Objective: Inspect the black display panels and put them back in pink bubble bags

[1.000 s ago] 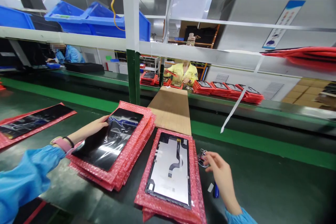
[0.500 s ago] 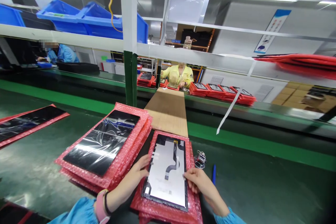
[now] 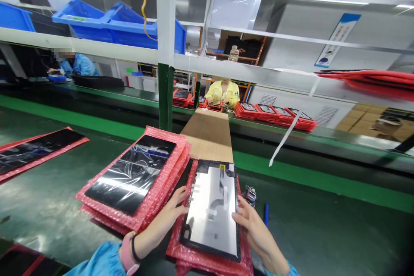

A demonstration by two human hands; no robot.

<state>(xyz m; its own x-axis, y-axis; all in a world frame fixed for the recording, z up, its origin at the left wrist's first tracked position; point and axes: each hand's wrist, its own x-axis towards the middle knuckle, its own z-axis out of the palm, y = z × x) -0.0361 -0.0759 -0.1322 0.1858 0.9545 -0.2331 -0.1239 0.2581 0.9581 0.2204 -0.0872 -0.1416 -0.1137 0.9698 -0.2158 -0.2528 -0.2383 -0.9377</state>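
A flat display panel (image 3: 211,209), silver back up with a black frame, sits over a stack of red bubble-wrap sheets (image 3: 207,263) in front of me. My left hand (image 3: 171,209) grips its left edge and my right hand (image 3: 249,220) grips its right edge. The panel looks slightly raised off the wrap at its far end. To the left lies a second stack of red bubble wrap (image 3: 155,200) with a glossy black panel (image 3: 132,172) face up on top.
A small metal clip (image 3: 250,194) and a blue pen (image 3: 266,214) lie right of the panel on the green belt (image 3: 323,233). A brown board (image 3: 210,136) bridges to the far line. Another black panel on red wrap (image 3: 32,148) lies far left. Two people work beyond.
My left hand left the black panel on the left stack and my right hand came in from the clip; both now hold the silver-backed panel's edges, and its far end has lifted a little.
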